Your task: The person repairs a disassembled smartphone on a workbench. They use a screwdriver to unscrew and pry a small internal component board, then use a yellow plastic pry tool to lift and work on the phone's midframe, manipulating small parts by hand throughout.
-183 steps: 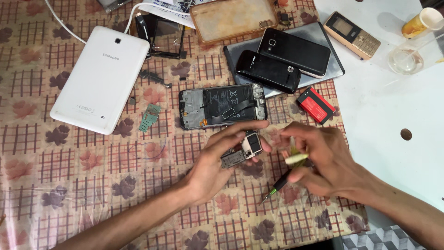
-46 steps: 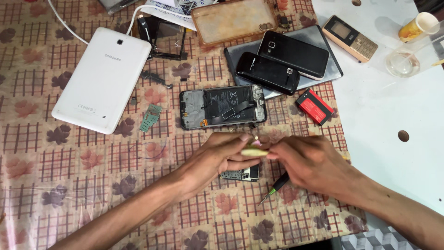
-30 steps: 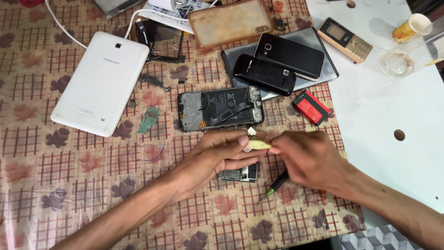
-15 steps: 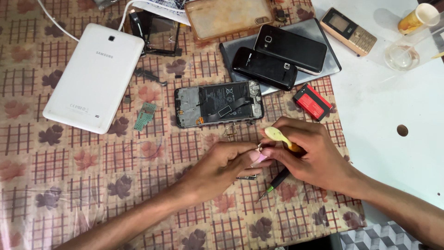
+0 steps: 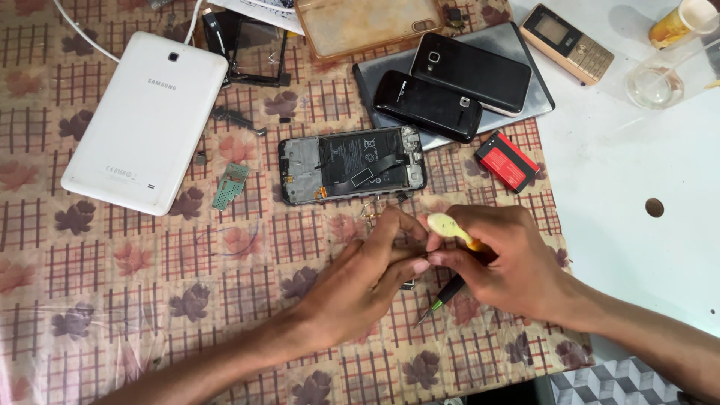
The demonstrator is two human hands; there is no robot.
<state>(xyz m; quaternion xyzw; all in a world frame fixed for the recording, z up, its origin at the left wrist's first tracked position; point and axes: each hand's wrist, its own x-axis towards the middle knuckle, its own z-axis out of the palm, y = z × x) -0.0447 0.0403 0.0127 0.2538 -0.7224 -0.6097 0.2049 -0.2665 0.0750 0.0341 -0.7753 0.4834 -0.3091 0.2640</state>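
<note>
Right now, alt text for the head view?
Two bare hands meet over a patterned tablecloth: the left hand pinches a small part, the right hand grips a yellow-handled tool. Above lie an opened phone, a white tablet, two black phones and a red battery.

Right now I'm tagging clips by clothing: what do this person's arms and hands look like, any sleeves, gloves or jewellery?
Both forearms are bare to the frame edge, with no sleeves. The left hand and right hand have no gloves, rings or watch visible.
</note>
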